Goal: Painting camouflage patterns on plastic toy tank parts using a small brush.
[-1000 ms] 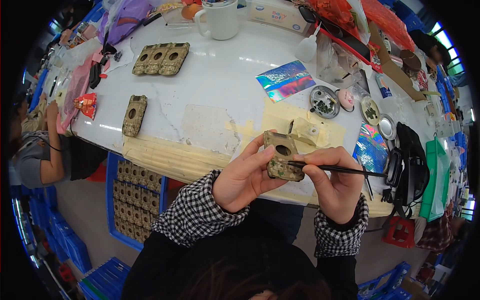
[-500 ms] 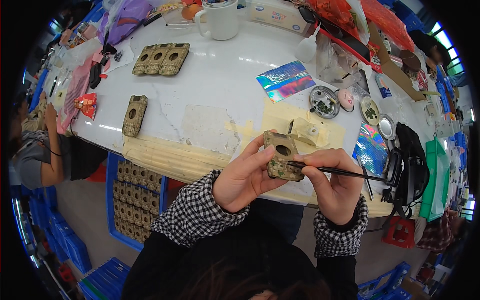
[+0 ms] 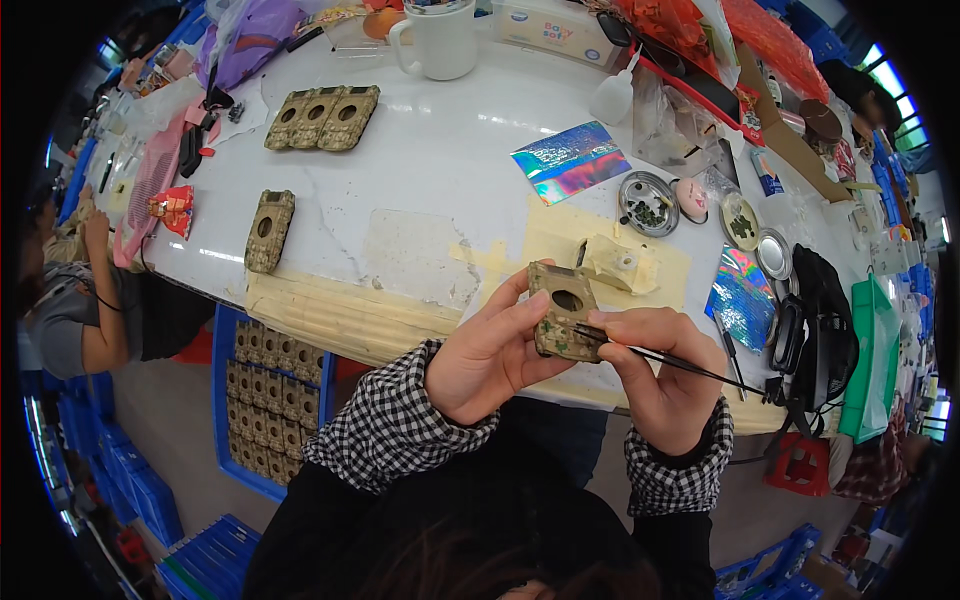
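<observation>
black tweezers (image 3: 702, 371) have tipped: their back end sits lower than half a second ago, and their two legs now show apart near the tips. the camo piece (image 3: 560, 324) with the round hole has stayed put, held up by the front edge of the white table (image 3: 420, 170). the tips are at its lower part, below the hole; i can't tell if they touch it or hold a bit. so the tool seems to have turned for a new hold or a let-go, with the piece kept steady.

the left hand (image 3: 487, 357) pinches the piece between thumb and fingers. the right hand (image 3: 672, 388) pinches the tweezers.

just past the piece is a pale lump (image 3: 618, 262). farther right, a silver dish (image 3: 645, 180) holds dark green bits. one lone camo piece (image 3: 271, 245) lies off to the left, and a row of three (image 3: 320, 132) sits behind it. below the table, a blue crate (image 3: 221, 400) holds many more.
</observation>
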Tool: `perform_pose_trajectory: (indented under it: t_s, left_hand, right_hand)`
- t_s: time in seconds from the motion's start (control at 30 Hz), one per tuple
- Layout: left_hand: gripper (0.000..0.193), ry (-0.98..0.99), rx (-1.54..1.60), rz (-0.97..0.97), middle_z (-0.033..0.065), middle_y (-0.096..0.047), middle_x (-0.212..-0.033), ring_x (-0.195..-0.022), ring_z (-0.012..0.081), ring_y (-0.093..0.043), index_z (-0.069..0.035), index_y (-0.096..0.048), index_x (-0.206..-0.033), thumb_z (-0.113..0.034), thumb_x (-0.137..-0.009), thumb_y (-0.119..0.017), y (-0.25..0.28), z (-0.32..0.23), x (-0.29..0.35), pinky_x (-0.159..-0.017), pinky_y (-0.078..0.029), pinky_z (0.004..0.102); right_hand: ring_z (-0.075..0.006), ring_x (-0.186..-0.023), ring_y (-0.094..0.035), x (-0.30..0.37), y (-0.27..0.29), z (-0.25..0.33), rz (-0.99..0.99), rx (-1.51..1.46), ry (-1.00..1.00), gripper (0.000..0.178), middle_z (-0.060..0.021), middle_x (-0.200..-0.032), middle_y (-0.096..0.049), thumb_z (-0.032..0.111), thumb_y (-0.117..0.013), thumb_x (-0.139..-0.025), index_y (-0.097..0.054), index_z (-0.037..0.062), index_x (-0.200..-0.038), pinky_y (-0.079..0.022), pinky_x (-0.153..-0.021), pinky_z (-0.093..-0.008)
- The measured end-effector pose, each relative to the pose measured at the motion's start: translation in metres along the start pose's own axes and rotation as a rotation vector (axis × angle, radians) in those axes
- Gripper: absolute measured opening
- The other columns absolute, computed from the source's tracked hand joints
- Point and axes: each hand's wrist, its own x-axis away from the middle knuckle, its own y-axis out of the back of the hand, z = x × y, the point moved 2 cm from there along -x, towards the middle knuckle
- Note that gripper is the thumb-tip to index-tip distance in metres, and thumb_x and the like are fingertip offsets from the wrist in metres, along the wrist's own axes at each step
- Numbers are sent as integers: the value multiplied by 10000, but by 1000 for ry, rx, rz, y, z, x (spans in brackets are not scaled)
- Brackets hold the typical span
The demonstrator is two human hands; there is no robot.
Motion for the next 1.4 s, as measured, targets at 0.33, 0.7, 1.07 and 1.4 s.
perform_pose_trajectory:
  t_s: [0.33, 0.7, 1.07, 1.4]
  left_hand:
    - [518, -5, 25, 8, 83, -444, -1387, -1199, 154, -531, -130, -189, -1492, -269, -1030, -378, 1, 1, -1, -968, -498, 321]
    - [517, -2, 18, -7, 80, -447, -1381, -1196, 153, -530, -127, -192, -1490, -272, -1030, -379, 1, 1, 0, -977, -490, 327]
    - [519, 1, 5, 0, 75, -444, -1383, -1202, 151, -526, -132, -200, -1488, -282, -1028, -387, 0, 0, -1, -977, -490, 322]
    - [508, 3, 6, -2, 75, -455, -1372, -1197, 152, -531, -130, -215, -1480, -281, -1027, -389, 1, 0, -1, -974, -495, 322]
  right_hand:
    - [-253, -795, -701, 0, -1, -1, -7, 13, 45, 183, -160, -888, -700, -9, -759, -752, -650, -30, -897, -554, -701, -303]
    - [-241, -766, -695, 0, -1, -1, -10, 21, 52, 190, -150, -889, -702, -2, -763, -751, -651, -24, -903, -550, -675, -296]
    - [-238, -766, -696, 0, -1, -1, -17, 23, 58, 189, -144, -896, -703, -1, -764, -749, -655, -20, -903, -549, -668, -294]
    - [-241, -777, -696, 1, -1, -2, -19, 21, 56, 191, -148, -899, -701, -4, -764, -748, -653, -22, -901, -552, -678, -296]
